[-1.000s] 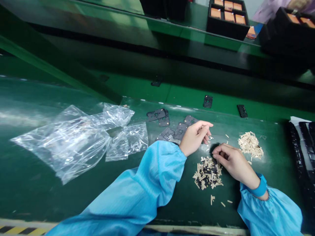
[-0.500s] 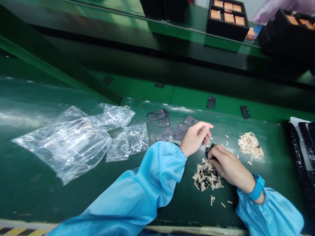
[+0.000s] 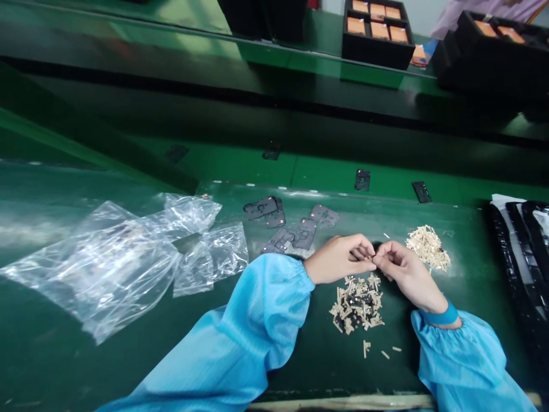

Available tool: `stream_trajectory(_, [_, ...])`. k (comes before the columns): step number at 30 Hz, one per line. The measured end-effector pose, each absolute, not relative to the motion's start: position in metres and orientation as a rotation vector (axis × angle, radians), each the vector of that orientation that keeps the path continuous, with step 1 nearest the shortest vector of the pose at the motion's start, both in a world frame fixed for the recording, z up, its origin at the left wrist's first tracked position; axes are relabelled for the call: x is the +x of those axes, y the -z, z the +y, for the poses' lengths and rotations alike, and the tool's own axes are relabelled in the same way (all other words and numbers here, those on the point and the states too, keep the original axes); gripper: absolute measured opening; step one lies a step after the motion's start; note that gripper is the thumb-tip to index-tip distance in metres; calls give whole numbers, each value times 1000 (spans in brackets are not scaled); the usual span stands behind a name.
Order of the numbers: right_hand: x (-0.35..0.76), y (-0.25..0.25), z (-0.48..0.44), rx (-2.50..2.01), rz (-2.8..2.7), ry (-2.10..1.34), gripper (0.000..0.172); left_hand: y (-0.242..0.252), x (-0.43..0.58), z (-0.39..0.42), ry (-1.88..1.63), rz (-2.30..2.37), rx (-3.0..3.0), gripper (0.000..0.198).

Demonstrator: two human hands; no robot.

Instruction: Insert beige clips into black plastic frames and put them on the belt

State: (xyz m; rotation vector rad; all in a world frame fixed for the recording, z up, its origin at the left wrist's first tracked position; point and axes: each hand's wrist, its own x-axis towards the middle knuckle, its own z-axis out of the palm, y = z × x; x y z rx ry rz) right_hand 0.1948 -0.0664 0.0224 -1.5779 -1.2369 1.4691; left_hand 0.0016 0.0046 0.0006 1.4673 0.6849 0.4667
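My left hand (image 3: pixel 338 258) and my right hand (image 3: pixel 407 273) meet fingertip to fingertip above the green bench. Both are closed in a pinch around something too small to make out. Just below them lies a mixed pile of small beige and black pieces (image 3: pixel 358 306), with a few loose beige pieces (image 3: pixel 366 348) in front of it. Beyond my right hand is a heap of pale beige bits (image 3: pixel 424 245). Behind my left hand lie several flat black plastic plates (image 3: pixel 305 233) with cut-outs.
Clear plastic bags (image 3: pixel 124 257) spread over the left of the bench (image 3: pixel 180 349). Further black plates (image 3: pixel 362 179) lie along the back. Black plastic-wrapped material (image 3: pixel 514 257) stands at the right edge. A black tray (image 3: pixel 377 48) with orange items sits on the shelf above.
My right hand has lifted from the mixed pile and come up to my left hand. My left fingers have closed to a pinch against the right fingertips. The view has shifted slightly.
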Motion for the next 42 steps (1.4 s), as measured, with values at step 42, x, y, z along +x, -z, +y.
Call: stream_trajectory(42, [196, -23, -64, -1600, -1179, -1283, 17, 0, -1, 7, -431, 690, 1627, 6])
